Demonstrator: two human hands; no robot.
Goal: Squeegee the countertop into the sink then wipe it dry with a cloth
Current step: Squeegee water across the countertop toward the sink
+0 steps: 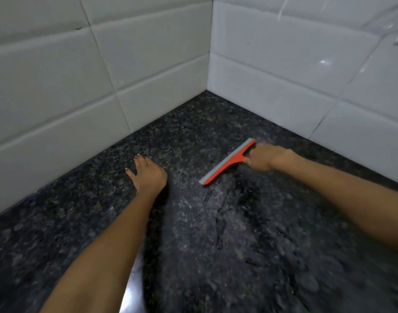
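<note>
White tiled wall (46, 71) on the left, glossy rectangular tiles laid in horizontal courses. A second white tiled wall (306, 71) on the right meets it at an inside corner. Light reflections show on the right wall's tiles.

Dark speckled countertop (85, 199) closed on two sides by white tiled walls (58, 86) meeting in a corner at the back. Bare stone lies open between the left hand (148, 175), resting flat, and the orange squeegee (227, 162) gripped by the right hand (263, 158). The corner behind both is unobstructed; water streaks the near surface.
</note>
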